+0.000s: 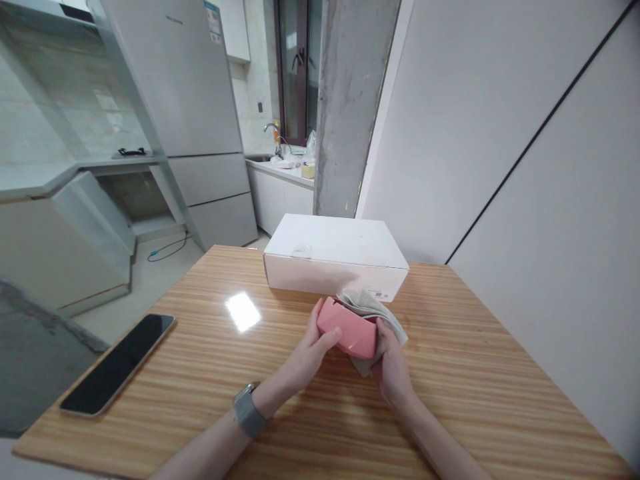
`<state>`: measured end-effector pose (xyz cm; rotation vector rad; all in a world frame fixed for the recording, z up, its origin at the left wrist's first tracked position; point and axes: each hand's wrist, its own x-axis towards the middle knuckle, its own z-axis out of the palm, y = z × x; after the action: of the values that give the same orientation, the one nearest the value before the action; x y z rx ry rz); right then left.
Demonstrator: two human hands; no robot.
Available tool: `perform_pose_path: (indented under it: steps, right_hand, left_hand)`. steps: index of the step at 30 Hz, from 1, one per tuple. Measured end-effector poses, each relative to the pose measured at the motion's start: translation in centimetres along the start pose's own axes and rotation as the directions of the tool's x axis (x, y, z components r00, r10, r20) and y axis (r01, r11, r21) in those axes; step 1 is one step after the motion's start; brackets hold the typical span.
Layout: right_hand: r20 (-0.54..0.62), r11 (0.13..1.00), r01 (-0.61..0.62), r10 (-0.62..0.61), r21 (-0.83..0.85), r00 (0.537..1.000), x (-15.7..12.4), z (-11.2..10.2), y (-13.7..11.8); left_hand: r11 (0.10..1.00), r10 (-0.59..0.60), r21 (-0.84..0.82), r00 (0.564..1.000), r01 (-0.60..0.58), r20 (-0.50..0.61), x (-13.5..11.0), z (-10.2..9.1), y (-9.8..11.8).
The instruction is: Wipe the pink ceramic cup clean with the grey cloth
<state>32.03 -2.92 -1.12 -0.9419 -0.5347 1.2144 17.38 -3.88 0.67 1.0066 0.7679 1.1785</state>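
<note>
1. Head view: a pink object [350, 331] is held over the worktop [480, 380], roughly midway between its left and right edges and on the near side of a white box [335, 248].
2. The pink object is grasped at its left end by the fingers [316, 317] of the left hand [309, 347], with the thumb laid across the face turned to the camera.
3. A grey cloth [370, 305] is gripped by the fingers of the right hand [393, 367] and is pressed about the right end of the pink object; the fingertips behind it are hidden.
4. The cloth is bunched behind the pink object, and a corner is left hanging below it. Whether the white box is touched by the cloth cannot be told.
5. The white box is set at the far edge of the worktop, its lid closed and a piece of tape [302, 251] stuck at its front rim.
6. A phone [119, 365] is placed, dark screen up, along the left edge, towards the near left corner.
7. A watch with a grey band [249, 412] is worn on the left wrist.
</note>
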Motion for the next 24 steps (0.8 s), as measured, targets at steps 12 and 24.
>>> perform_pose_path:
  steps: [12,24]
  right_hand:
    - [0.091,0.996,-0.089,0.086,0.028,0.992,-0.3,0.2,-0.3]
    - [0.060,0.996,-0.090,0.088,0.026,0.994,-0.6,-0.2,0.7]
  left_hand:
    - [0.999,0.045,0.016,0.990,-0.043,-0.134,0.1,0.0,0.2]
    - [0.973,0.206,0.144,0.958,-0.179,-0.201,-0.6,0.5,0.7]
